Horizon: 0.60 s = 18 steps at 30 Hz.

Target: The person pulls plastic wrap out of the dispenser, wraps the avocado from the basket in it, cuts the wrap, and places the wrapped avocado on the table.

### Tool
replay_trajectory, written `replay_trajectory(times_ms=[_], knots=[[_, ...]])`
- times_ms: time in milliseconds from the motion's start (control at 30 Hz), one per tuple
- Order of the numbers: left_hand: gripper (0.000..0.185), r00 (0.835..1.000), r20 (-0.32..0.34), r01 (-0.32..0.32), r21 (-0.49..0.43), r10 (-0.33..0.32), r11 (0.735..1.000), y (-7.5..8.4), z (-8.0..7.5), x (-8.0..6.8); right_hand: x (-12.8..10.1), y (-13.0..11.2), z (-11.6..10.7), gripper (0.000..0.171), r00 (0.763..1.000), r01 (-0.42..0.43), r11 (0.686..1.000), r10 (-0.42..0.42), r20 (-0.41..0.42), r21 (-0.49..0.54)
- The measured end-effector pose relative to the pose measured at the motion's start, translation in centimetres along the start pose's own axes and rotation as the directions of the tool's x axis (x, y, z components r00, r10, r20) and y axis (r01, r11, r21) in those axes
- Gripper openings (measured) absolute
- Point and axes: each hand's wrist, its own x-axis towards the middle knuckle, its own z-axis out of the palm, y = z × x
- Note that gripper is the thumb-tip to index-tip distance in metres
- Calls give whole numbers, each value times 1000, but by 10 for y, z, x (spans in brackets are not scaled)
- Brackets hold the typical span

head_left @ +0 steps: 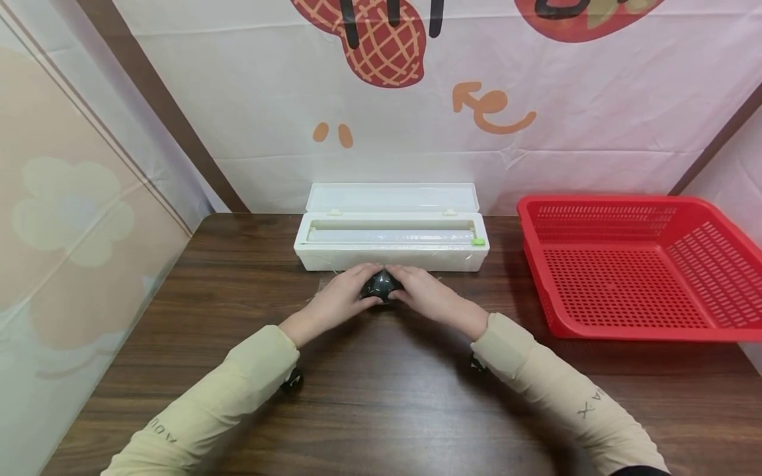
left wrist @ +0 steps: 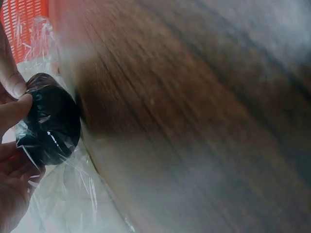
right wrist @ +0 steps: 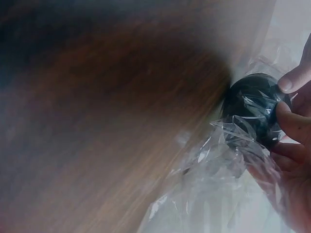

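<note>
A dark, rounded object (head_left: 381, 285) with a glossy surface sits on the table between both hands; its exact kind cannot be made out. Clear plastic film (right wrist: 209, 189) covers it and spreads out loosely beside it. From the left, my left hand (head_left: 340, 294) holds the object with fingers over its far side and thumb on the near side. My right hand (head_left: 427, 296) grips it likewise from the right, and the fingertips of both hands nearly meet on top. In the left wrist view, thumbs press the film against the dark object (left wrist: 51, 119).
Just behind the hands stands a white film dispenser box (head_left: 389, 259), its lid (head_left: 393, 197) raised, with a roll (head_left: 387, 236) inside and a green slider (head_left: 478, 242). A red plastic basket (head_left: 538, 277) stands at the right of the brown wooden table (head_left: 381, 410). Printed cloth hangs behind.
</note>
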Motion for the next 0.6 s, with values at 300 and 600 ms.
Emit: replay_trajectory(times_ms=[300, 600], knots=[[54, 1000, 14, 16, 6, -16, 1000, 1, -3, 2, 2, -1, -3, 48, 999, -27, 999, 26, 30, 32], [44, 1000, 12, 21, -28, -21, 999, 1, -7, 2, -6, 3, -16, 45, 999, -48, 997, 47, 12, 62]])
